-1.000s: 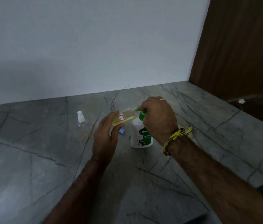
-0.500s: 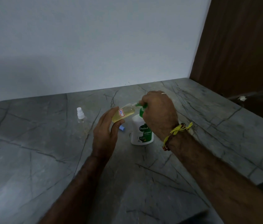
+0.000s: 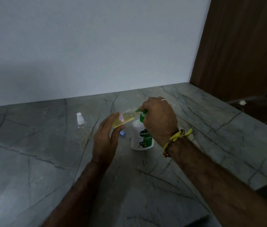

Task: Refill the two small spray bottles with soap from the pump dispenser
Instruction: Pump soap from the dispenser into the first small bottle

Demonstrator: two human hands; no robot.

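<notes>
counter: grey veined stone counter [image 3: 195, 128], white wall behind, brown wood panel right
left hand [image 3: 106, 141]: holds tilted small clear bottle of yellow soap [image 3: 124, 119], mouth at nozzle
right hand [image 3: 159, 118]: curled over white-green pump dispenser [image 3: 141, 138]
second clear spray bottle [image 3: 80, 120]: upright, well left

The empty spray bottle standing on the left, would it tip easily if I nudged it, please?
Probably yes: the clear spray bottle looks empty, so likely light, and it stands narrow and upright on the stone counter. Once down, its round body would probably roll.
</notes>
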